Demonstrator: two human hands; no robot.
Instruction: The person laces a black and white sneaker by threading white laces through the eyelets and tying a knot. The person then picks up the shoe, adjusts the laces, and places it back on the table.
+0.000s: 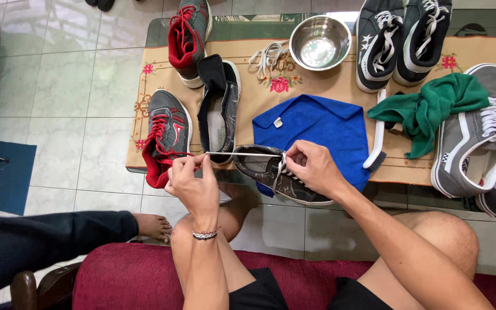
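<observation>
White lace (242, 154) (taut) between both hands (193, 183); dark shoe (276, 181)

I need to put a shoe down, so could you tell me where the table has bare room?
Bare cloth lies between the steel bowl and the blue cloth, and left of the red-laced shoes. The right end, around the green cloth and grey sneakers, is crowded.
</observation>
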